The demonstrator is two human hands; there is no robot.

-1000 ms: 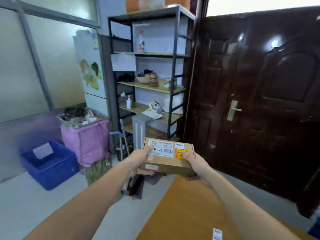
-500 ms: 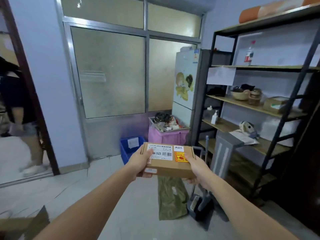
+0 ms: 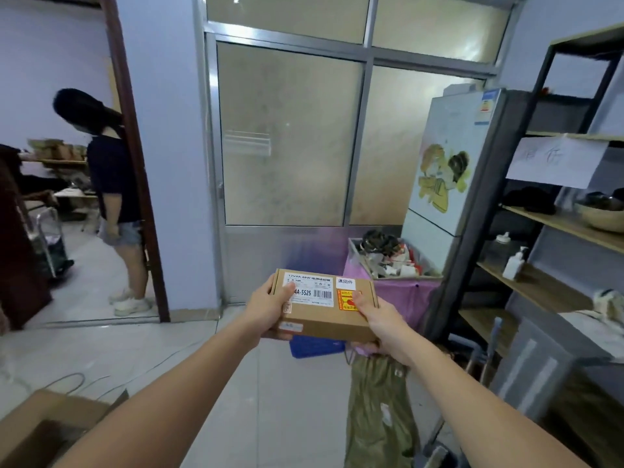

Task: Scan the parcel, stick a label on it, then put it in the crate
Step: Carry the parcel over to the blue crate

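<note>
I hold a small brown cardboard parcel [image 3: 326, 315] out in front of me with both hands. It carries a white barcode label, a small white sticker and an orange-red sticker on top. My left hand [image 3: 270, 307] grips its left end, thumb on the white label. My right hand [image 3: 381, 324] grips its right end, thumb on the orange sticker. Just beyond and below the parcel, a blue crate [image 3: 315, 346] stands on the floor, mostly hidden by the parcel.
A pink bin [image 3: 405, 292] full of scraps stands beside a white fridge [image 3: 449, 157]. Metal shelving [image 3: 547, 251] fills the right side. An olive bag [image 3: 378, 410] lies on the floor. A person [image 3: 111, 184] stands in the doorway at left. An open cardboard box [image 3: 44, 430] sits at bottom left.
My view has swung left, from the dark door and shelves to the glass partition and doorway. Both hands keep the same hold on the parcel. The blue crate now lies behind it.
</note>
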